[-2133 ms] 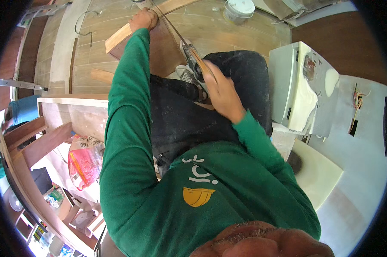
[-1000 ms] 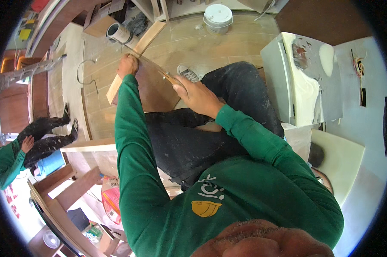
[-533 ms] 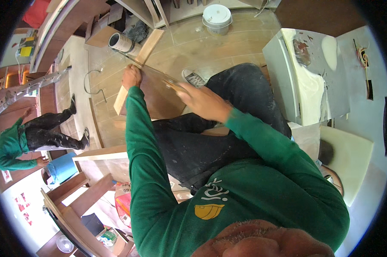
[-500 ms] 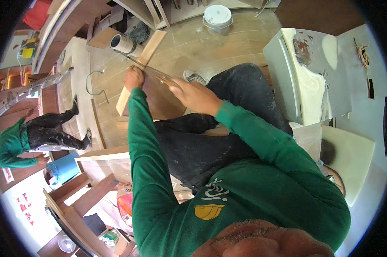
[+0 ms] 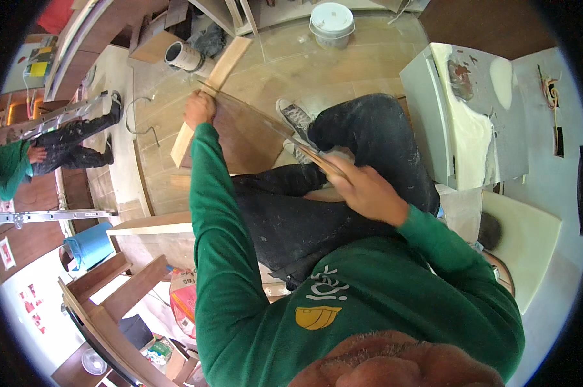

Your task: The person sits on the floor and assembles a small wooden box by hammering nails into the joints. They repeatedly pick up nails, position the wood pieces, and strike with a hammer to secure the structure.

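Observation:
My left hand (image 5: pixel 200 108) is closed on a pale wooden plank (image 5: pixel 230 61), which lies slantwise across the end of a brown board (image 5: pixel 243 135). In my right hand (image 5: pixel 372 193) is the wooden handle of a handsaw, drawn back near my knee. The long thin saw blade (image 5: pixel 259 117) reaches from that hand to the plank, its tip just past the plank beside my left fingers. How deep any cut goes cannot be seen. My shoes (image 5: pixel 294 116) rest on the floor to the right of the brown board.
A white lidded bucket (image 5: pixel 332 26) and an open tub (image 5: pixel 183 57) stand beyond the plank. To the right is a grey box-shaped unit (image 5: pixel 433 119) smeared with cream material. Another person in green (image 5: pixel 10 168) stands by a ladder (image 5: pixel 59 216) at the left.
My right hand has pulled the saw back toward me, down and right. My left hand stays on the plank. The other person has moved farther away along the left side, now more upright.

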A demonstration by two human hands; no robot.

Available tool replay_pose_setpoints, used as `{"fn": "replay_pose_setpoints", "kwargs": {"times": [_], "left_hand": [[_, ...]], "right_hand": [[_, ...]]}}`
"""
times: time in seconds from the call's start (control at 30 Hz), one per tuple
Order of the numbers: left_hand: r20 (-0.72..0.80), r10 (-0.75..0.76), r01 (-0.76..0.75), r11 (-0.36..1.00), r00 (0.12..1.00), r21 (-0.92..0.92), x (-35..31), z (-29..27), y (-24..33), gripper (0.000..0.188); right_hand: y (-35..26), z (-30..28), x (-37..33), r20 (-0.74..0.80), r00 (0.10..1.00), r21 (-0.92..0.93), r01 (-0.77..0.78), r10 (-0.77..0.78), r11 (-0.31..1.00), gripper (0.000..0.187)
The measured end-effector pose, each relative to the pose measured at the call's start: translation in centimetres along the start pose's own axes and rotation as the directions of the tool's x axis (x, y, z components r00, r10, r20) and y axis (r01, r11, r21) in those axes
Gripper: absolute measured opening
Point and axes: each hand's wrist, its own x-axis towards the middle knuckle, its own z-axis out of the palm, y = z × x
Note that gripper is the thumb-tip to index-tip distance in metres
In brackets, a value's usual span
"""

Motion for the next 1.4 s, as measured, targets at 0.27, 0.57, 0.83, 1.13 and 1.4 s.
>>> {"fn": "replay_pose_setpoints", "kwargs": {"times": [0.27,0.57,0.83,1.13,1.4], "left_hand": [[-0.08,0.049,-0.051,0.998,0.996,-0.023,-1.4,-1.3,1.6,0.05],[-0.011,-0.038,0.037,0.996,0.999,-0.077,-1.9,-1.6,1.4,0.051],[-0.116,0.073,-0.069,0.997,0.99,0.044,-3.5,-2.0,3.4,0.047],[-0.032,-0.03,0.027,0.996,0.999,-0.083,-2.1,-1.9,1.7,0.049],[-0.147,0.033,-0.04,0.998,0.989,-0.048,-2.9,-1.5,1.2,0.047]], "right_hand": [[-1.7,6.5,19.0,-0.02,0.999,-0.099,0.048,-0.05,0.994,0.05],[0.0,-0.8,-2.2,-0.005,1.0,-0.05,-0.029,0.029,0.998,0.044],[1.7,6.5,16.4,-0.102,0.98,0.012,0.173,-0.171,0.985,0.043],[0.3,2.2,4.0,0.013,1.0,-0.034,-0.015,0.016,0.999,0.044],[0.4,3.6,7.6,0.019,1.0,0.006,-0.012,0.012,1.0,0.042]]}}
